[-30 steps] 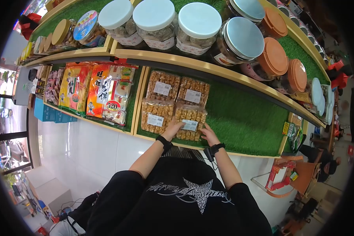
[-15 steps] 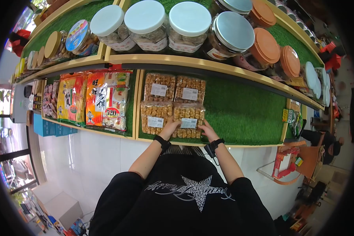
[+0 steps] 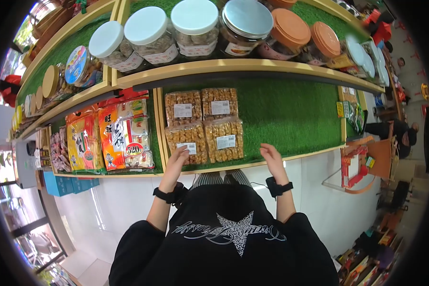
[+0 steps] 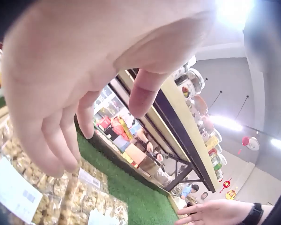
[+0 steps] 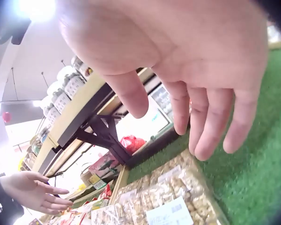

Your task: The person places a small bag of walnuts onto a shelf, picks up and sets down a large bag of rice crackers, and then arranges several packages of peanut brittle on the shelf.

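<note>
Four-sided clear packs of nutty, clustered snack pieces lie in two rows on green turf: front-right pack (image 3: 231, 155), front-left pack (image 3: 195, 131), back-left pack (image 3: 176, 98) and back-right pack (image 3: 219, 97). Each bears a white label. My left hand (image 3: 175, 164) hovers by the front-left pack, fingertips overlapping its label in the head view. To the right of the packs, near the shelf's front edge, is my right hand (image 3: 274, 162), apart from them. Relaxed fingers (image 4: 58, 140) show in the left wrist view, and nothing sits between the right hand's spread fingers (image 5: 215, 122).
An upper shelf edge (image 3: 252, 65) overhangs the back, carrying jars with white lids (image 3: 146, 25) and orange lids (image 3: 291, 27). Left of a wooden divider (image 3: 161, 124) lie large red and yellow snack bags (image 3: 110, 138). Green turf (image 3: 291, 114) extends right of the packs.
Both hands have let go of the front-right pack and moved apart, left hand leftward, right hand rightward. The head view has shifted a little; the packs stay in two rows.
</note>
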Action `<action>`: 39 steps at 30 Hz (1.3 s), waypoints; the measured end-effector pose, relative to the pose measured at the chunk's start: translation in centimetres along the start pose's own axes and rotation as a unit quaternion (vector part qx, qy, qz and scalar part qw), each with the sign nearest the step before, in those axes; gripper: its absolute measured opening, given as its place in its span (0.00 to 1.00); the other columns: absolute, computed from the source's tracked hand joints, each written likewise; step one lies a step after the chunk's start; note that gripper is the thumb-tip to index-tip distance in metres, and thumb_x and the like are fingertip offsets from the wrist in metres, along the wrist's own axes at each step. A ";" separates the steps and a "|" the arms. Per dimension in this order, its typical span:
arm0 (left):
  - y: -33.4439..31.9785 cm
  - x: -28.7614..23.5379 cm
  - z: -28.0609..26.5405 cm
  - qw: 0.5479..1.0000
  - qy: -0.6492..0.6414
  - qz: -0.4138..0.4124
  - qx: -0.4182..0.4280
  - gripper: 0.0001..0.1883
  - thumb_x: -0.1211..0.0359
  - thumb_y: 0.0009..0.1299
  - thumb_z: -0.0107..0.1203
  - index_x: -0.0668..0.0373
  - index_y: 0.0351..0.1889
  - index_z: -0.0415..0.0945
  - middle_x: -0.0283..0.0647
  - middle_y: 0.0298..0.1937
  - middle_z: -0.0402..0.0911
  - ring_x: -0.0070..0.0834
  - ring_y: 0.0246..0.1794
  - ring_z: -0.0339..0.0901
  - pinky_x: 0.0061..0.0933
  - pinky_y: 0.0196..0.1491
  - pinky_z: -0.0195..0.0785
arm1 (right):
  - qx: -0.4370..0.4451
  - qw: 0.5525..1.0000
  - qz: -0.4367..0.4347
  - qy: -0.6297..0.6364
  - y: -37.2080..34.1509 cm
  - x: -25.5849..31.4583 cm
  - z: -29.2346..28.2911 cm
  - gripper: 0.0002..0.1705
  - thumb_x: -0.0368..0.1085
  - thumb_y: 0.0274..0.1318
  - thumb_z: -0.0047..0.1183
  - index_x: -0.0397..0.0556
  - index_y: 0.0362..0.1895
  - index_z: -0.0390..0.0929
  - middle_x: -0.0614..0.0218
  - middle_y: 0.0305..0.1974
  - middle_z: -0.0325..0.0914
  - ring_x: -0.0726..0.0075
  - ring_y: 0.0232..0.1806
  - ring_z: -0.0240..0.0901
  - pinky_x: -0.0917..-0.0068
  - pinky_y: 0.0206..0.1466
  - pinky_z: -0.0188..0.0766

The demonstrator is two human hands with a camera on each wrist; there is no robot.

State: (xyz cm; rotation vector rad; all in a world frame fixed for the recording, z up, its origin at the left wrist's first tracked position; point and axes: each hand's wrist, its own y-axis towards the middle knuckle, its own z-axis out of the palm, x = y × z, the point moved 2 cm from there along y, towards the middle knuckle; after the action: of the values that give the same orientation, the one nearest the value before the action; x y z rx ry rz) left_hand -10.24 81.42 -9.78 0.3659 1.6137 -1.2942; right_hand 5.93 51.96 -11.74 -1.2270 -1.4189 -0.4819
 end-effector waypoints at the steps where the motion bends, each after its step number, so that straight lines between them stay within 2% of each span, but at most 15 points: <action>1: -0.3 -0.3 -0.3 1.000 -0.002 0.021 -0.015 0.22 0.65 0.65 0.46 0.65 0.55 0.62 0.47 0.49 0.71 0.28 0.51 0.67 0.25 0.53 0.58 | -0.008 1.000 0.004 0.004 -1.0 1.0 -0.3 0.19 0.37 0.53 0.47 0.43 0.48 0.69 0.64 0.39 0.74 0.72 0.40 0.69 0.78 0.45 0.64; 3: -0.5 -0.2 -0.2 0.999 0.026 0.025 -0.012 0.21 0.66 0.65 0.46 0.65 0.55 0.62 0.47 0.50 0.70 0.29 0.51 0.66 0.25 0.53 0.57 | -0.107 0.990 -0.006 -0.089 -3.2 2.8 -1.4 0.17 0.36 0.53 0.47 0.42 0.47 0.70 0.60 0.38 0.74 0.70 0.39 0.70 0.76 0.44 0.65; 6: -0.4 -0.4 1.0 0.996 0.075 0.042 0.010 0.20 0.68 0.65 0.45 0.66 0.54 0.62 0.47 0.49 0.70 0.30 0.51 0.67 0.25 0.53 0.59 | -0.150 0.987 -0.023 -0.059 -5.8 5.3 -1.6 0.16 0.34 0.53 0.47 0.41 0.45 0.70 0.58 0.38 0.74 0.68 0.40 0.70 0.75 0.44 0.65; 8: -0.7 -1.0 3.1 0.990 0.095 0.087 0.062 0.19 0.68 0.65 0.46 0.66 0.53 0.63 0.46 0.49 0.71 0.29 0.49 0.69 0.25 0.52 0.60 | -0.174 0.982 -0.045 -0.058 -7.1 6.0 -1.7 0.15 0.33 0.52 0.47 0.41 0.44 0.71 0.58 0.37 0.74 0.66 0.39 0.71 0.73 0.44 0.66; 11: -0.8 -1.2 6.7 0.976 0.130 0.114 0.133 0.18 0.69 0.65 0.46 0.67 0.52 0.65 0.45 0.48 0.72 0.27 0.46 0.70 0.24 0.50 0.62 | -0.198 0.961 -0.117 -0.155 -9.0 6.7 -2.5 0.14 0.31 0.49 0.49 0.41 0.42 0.72 0.59 0.36 0.74 0.64 0.37 0.71 0.74 0.44 0.66; 15: -1.4 -2.1 11.1 0.954 0.167 0.142 0.204 0.16 0.69 0.65 0.47 0.65 0.50 0.67 0.42 0.47 0.73 0.25 0.45 0.71 0.25 0.49 0.63 | -0.274 0.944 -0.115 -0.140 -12.1 6.7 -4.8 0.12 0.29 0.49 0.48 0.41 0.41 0.72 0.59 0.35 0.74 0.64 0.37 0.71 0.74 0.43 0.66; 20: -3.1 -4.0 16.5 0.922 0.199 0.216 0.253 0.14 0.71 0.65 0.47 0.64 0.48 0.69 0.42 0.44 0.75 0.27 0.44 0.73 0.25 0.49 0.63 | -0.373 0.916 -0.100 -0.104 -16.0 4.8 -8.1 0.10 0.28 0.49 0.47 0.40 0.38 0.73 0.58 0.34 0.75 0.63 0.36 0.71 0.74 0.41 0.66; 22: -3.4 -4.0 18.7 0.909 0.210 0.233 0.275 0.14 0.72 0.64 0.47 0.65 0.47 0.69 0.42 0.43 0.76 0.27 0.44 0.73 0.25 0.49 0.63 | -0.417 0.897 -0.101 -0.102 -17.4 3.3 -9.4 0.10 0.30 0.48 0.49 0.42 0.36 0.74 0.60 0.31 0.74 0.61 0.33 0.71 0.70 0.39 0.65; 25: -5.1 -4.2 22.7 0.901 0.218 0.255 0.275 0.12 0.73 0.64 0.47 0.65 0.45 0.71 0.42 0.43 0.76 0.27 0.44 0.73 0.25 0.48 0.64 | -0.440 0.889 -0.081 -0.098 -19.7 1.2 -12.1 0.09 0.31 0.47 0.49 0.44 0.36 0.74 0.60 0.31 0.75 0.60 0.33 0.71 0.69 0.39 0.65; 28: -6.6 -3.2 27.3 0.892 0.200 0.267 0.306 0.12 0.73 0.64 0.47 0.65 0.45 0.71 0.41 0.41 0.76 0.26 0.42 0.73 0.24 0.47 0.64 | -0.462 0.880 -0.060 -0.089 -22.0 -1.1 -15.4 0.09 0.32 0.47 0.49 0.45 0.36 0.74 0.61 0.32 0.75 0.60 0.34 0.71 0.69 0.40 0.64; 30: -7.6 -2.2 30.8 0.883 0.197 0.275 0.326 0.12 0.73 0.63 0.47 0.65 0.45 0.71 0.41 0.41 0.76 0.25 0.41 0.73 0.24 0.46 0.64 | -0.467 0.873 -0.036 -0.138 -23.9 -2.6 -17.9 0.10 0.30 0.48 0.49 0.42 0.37 0.74 0.60 0.33 0.75 0.62 0.35 0.72 0.71 0.41 0.66; 32: -8.9 -1.2 34.5 0.871 0.209 0.246 0.370 0.12 0.75 0.66 0.44 0.67 0.46 0.68 0.40 0.44 0.74 0.23 0.47 0.70 0.22 0.51 0.60 | -0.482 0.863 -0.027 -0.147 -26.0 -3.6 -20.6 0.10 0.30 0.48 0.49 0.42 0.37 0.74 0.60 0.33 0.75 0.62 0.35 0.72 0.71 0.41 0.66; 34: -10.3 -0.1 38.3 0.865 0.198 0.242 0.392 0.12 0.75 0.65 0.45 0.66 0.46 0.68 0.39 0.43 0.74 0.23 0.46 0.70 0.22 0.51 0.60 | -0.501 0.852 -0.015 -0.155 -28.3 -4.7 -23.1 0.10 0.31 0.48 0.49 0.43 0.37 0.74 0.60 0.34 0.75 0.62 0.35 0.72 0.70 0.42 0.65; 36: -11.7 0.8 41.8 0.856 0.194 0.262 0.401 0.12 0.74 0.63 0.47 0.64 0.45 0.71 0.41 0.41 0.76 0.25 0.44 0.73 0.24 0.47 0.64 | -0.524 0.837 0.005 -0.158 -30.8 -5.9 -25.4 0.10 0.33 0.48 0.50 0.46 0.37 0.73 0.63 0.33 0.75 0.61 0.35 0.70 0.69 0.41 0.62; 39: -13.3 2.0 46.3 0.836 0.212 0.260 0.434 0.12 0.74 0.63 0.47 0.65 0.45 0.71 0.41 0.42 0.76 0.26 0.43 0.73 0.24 0.47 0.65 | -0.555 0.815 0.041 -0.162 -34.3 -7.6 -28.0 0.10 0.33 0.48 0.50 0.46 0.37 0.74 0.62 0.33 0.75 0.61 0.35 0.70 0.69 0.41 0.63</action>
State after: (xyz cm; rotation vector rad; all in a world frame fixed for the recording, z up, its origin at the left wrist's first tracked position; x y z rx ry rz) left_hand 2.30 35.68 -0.91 1.6290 1.0156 -1.4910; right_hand -11.95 12.74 0.89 -2.3815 -1.3394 -1.1772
